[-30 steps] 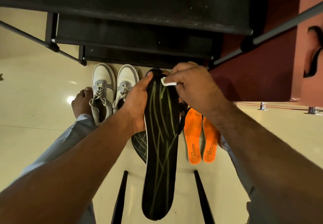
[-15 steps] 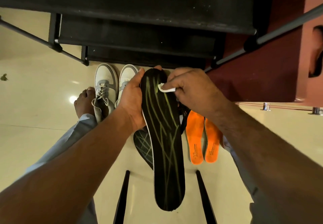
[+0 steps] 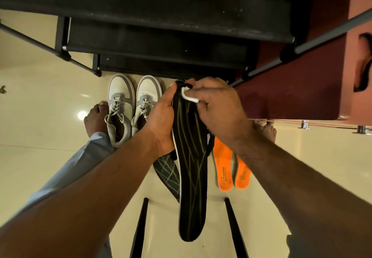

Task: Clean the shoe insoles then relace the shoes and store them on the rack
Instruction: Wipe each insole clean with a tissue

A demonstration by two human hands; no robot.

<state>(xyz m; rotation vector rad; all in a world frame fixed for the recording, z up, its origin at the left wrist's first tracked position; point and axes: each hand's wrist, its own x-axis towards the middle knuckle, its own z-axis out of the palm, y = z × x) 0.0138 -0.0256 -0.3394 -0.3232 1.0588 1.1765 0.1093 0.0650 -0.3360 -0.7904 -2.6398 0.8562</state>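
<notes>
My left hand (image 3: 162,120) grips a long black insole (image 3: 191,169) with yellow-green lines by its left edge, holding it above the floor. At the insole's top end my right hand (image 3: 218,108) pinches a small white wipe (image 3: 188,95) against it. A second black insole (image 3: 168,174) lies on the floor beneath. Two orange insoles (image 3: 231,169) lie side by side to the right. A pair of grey and white sneakers (image 3: 131,106) with laces stands on the floor to the left, toes toward the black shoe rack (image 3: 161,42).
The rack's black shelves fill the top of the view, with metal poles at both sides. A dark red cabinet (image 3: 302,76) stands at the right. My bare feet (image 3: 94,118) rest on the cream tiled floor. Two black bars (image 3: 138,227) run along the floor below.
The insole has swung back toward vertical and the wipe in my right hand has shifted up to the insole's top end. My left hand keeps its grip.
</notes>
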